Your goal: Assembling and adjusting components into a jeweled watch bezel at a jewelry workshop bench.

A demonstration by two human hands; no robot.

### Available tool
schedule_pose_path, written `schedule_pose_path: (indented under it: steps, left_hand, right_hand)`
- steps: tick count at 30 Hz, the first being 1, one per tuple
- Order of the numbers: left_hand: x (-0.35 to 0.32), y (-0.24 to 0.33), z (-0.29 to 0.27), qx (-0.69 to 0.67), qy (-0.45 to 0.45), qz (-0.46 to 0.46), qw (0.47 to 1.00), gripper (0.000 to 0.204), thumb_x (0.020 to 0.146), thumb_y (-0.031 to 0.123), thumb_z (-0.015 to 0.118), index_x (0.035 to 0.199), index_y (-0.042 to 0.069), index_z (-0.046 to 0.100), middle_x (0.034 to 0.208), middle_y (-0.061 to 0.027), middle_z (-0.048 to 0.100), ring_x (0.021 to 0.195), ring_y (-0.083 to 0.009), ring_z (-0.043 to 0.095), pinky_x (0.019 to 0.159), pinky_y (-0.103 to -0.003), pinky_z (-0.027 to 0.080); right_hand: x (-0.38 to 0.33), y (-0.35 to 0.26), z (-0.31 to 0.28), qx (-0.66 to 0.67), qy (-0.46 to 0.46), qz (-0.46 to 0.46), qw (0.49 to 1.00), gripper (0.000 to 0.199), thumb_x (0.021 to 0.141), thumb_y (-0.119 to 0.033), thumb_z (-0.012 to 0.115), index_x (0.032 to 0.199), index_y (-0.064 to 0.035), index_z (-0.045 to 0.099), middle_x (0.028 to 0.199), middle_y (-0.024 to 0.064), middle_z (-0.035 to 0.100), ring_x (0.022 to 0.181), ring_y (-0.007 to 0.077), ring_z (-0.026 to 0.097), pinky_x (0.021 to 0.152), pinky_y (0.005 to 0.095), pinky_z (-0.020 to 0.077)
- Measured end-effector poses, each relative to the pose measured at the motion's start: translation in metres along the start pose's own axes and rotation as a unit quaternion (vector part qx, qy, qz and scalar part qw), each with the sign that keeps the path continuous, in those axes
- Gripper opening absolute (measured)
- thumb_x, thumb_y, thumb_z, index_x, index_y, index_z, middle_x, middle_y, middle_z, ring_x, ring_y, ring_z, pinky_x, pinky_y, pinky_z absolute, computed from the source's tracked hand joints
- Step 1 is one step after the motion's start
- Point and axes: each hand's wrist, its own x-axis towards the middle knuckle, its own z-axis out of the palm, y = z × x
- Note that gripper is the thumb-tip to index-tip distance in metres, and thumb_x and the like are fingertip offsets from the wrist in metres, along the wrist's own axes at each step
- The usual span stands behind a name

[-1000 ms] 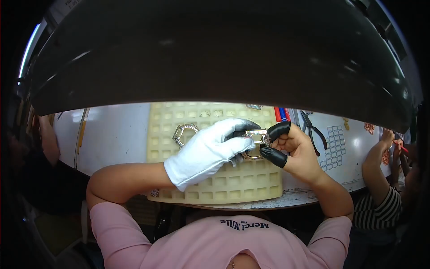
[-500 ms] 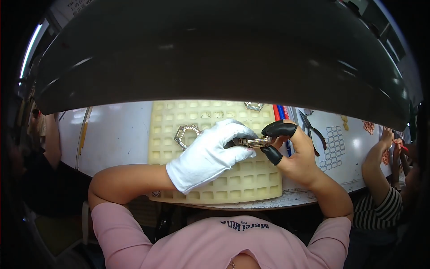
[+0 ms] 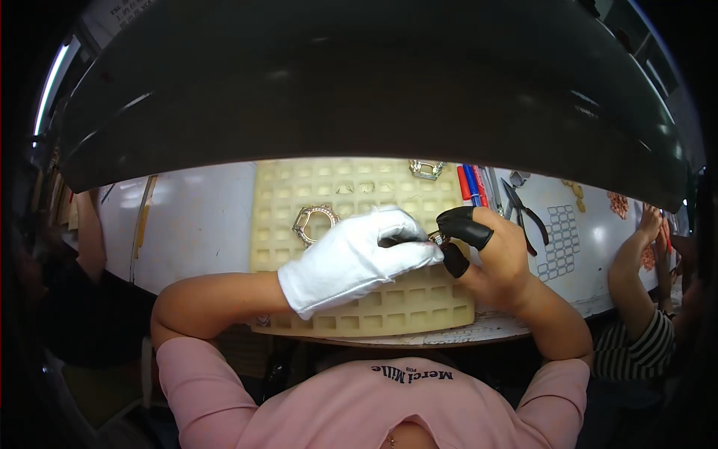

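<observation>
Since the earlier frame, the hands have drawn closer together over the tray, and the metal piece now shows less.

The left hand [image 3: 351,262], in a white cloth glove, and the right hand [image 3: 493,258], with black rubber caps on thumb and forefinger, are both closed on a small shiny metal piece [image 3: 436,239] above the tray [image 3: 359,187]. The tray is pale yellow, matte, gridded with square pockets, mostly empty. A decorated metal ring [image 3: 314,223] lies on it; a buckle [image 3: 425,169] at its far edge. Work appears early. Pliers [image 3: 523,209] rest on the white table [image 3: 194,217].
</observation>
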Motion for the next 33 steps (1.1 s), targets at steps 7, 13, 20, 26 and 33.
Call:
schedule_pose_path:
  steps: [7, 13, 20, 26, 33]
  left_hand:
    - [-0.001, -0.007, 0.005, -0.119, -0.036, -0.04, 0.991, 0.037, 0.083, 0.013, 0.067, 0.115, -0.001, 0.055, 0.104, -0.0062, 0.061, 0.096, -0.0104, 0.055, 0.083, -0.025, 0.046]
    - [-0.001, -0.014, 0.01, -0.14, -0.06, -0.044, 0.987, 0.041, 0.083, 0.006, 0.066, 0.119, -0.003, 0.052, 0.107, -0.0073, 0.061, 0.097, -0.0119, 0.058, 0.083, -0.025, 0.048]
    - [0.0, -0.011, 0.01, -0.111, -0.05, -0.025, 0.992, 0.041, 0.083, 0.007, 0.066, 0.119, -0.002, 0.052, 0.105, -0.0062, 0.062, 0.095, -0.0105, 0.058, 0.08, -0.023, 0.048]
    - [-0.002, -0.009, 0.009, -0.126, -0.052, -0.031, 0.99, 0.041, 0.08, 0.008, 0.069, 0.117, -0.002, 0.054, 0.103, -0.0045, 0.062, 0.093, -0.0087, 0.057, 0.08, -0.023, 0.048]
    - [0.0, -0.017, 0.012, -0.087, -0.037, 0.039, 0.995, 0.032, 0.081, 0.018, 0.069, 0.108, 0.003, 0.059, 0.086, -0.0009, 0.062, 0.071, -0.0034, 0.052, 0.064, -0.02, 0.044]
  right_hand:
    - [0.004, 0.0, -0.003, 0.111, -0.031, 0.111, 0.987, 0.032, 0.072, 0.005, 0.063, 0.104, 0.0009, 0.058, 0.092, 0.0136, 0.058, 0.074, 0.0263, 0.06, 0.063, 0.0304, 0.0496]
    - [-0.002, 0.0, 0.004, 0.194, -0.044, 0.174, 0.964, 0.036, 0.071, 0.009, 0.059, 0.106, 0.0013, 0.057, 0.093, 0.012, 0.057, 0.079, 0.0208, 0.06, 0.069, 0.0278, 0.0494]
    - [0.002, -0.002, 0.003, 0.155, -0.044, 0.17, 0.972, 0.035, 0.07, 0.008, 0.06, 0.104, 0.0002, 0.058, 0.091, 0.0109, 0.058, 0.076, 0.0205, 0.059, 0.067, 0.0277, 0.0489]
    - [0.002, -0.003, 0.004, 0.151, -0.044, 0.174, 0.972, 0.033, 0.07, 0.006, 0.063, 0.103, 0.0005, 0.058, 0.09, 0.0111, 0.059, 0.074, 0.0207, 0.06, 0.066, 0.0279, 0.0494]
    - [0.001, -0.002, 0.005, 0.155, -0.04, 0.176, 0.971, 0.035, 0.068, 0.005, 0.062, 0.102, 0.0005, 0.058, 0.088, 0.0108, 0.058, 0.072, 0.0208, 0.059, 0.064, 0.0285, 0.0483]
